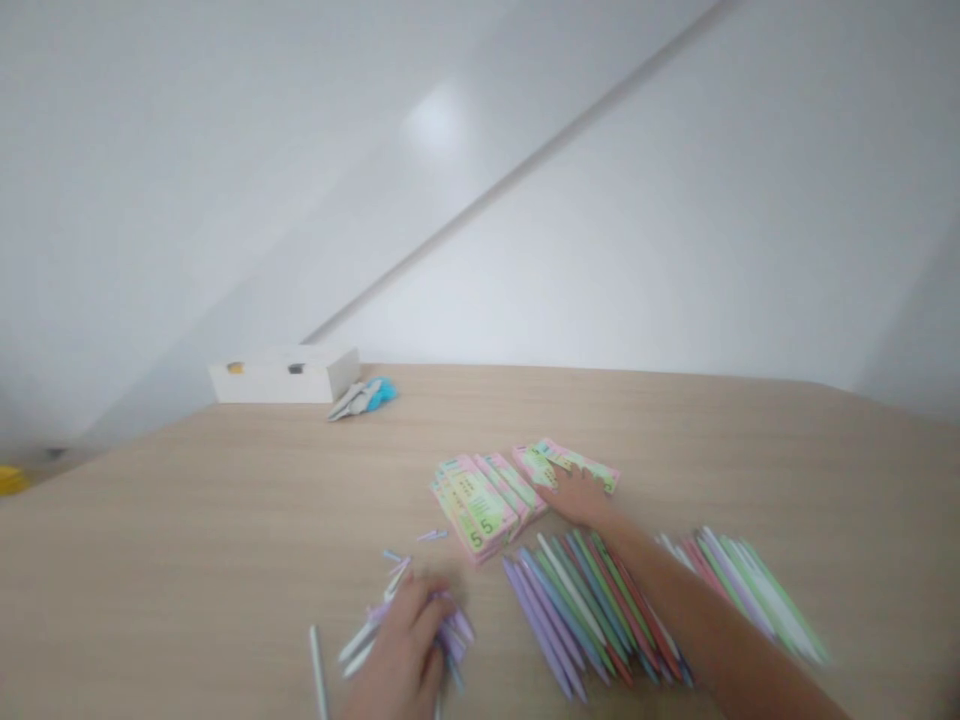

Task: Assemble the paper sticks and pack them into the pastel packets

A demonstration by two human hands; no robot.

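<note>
My left hand [405,640] is curled over a loose pile of short purple, white and blue stick-like pieces [454,632]. Its fingertips point down into the pile, and whatever lies under them is hidden. My right hand [576,495] reaches across to the far side, fingers spread on a pink-and-green printed pack [600,472]. Left of it lie more such packs [480,505], overlapping in stacks and marked with a 5. Beneath my right forearm is a row of coloured pen-like sticks [577,600], purple, green, blue, white and red. Motion blurs both hands slightly.
Right of my forearm lies a second group of coloured sticks [750,590]. A single pale stick [318,670] is left of my left hand. At the back left of the wooden table [187,530] stand a white box [274,382] and a grey-and-blue crumpled item [365,397].
</note>
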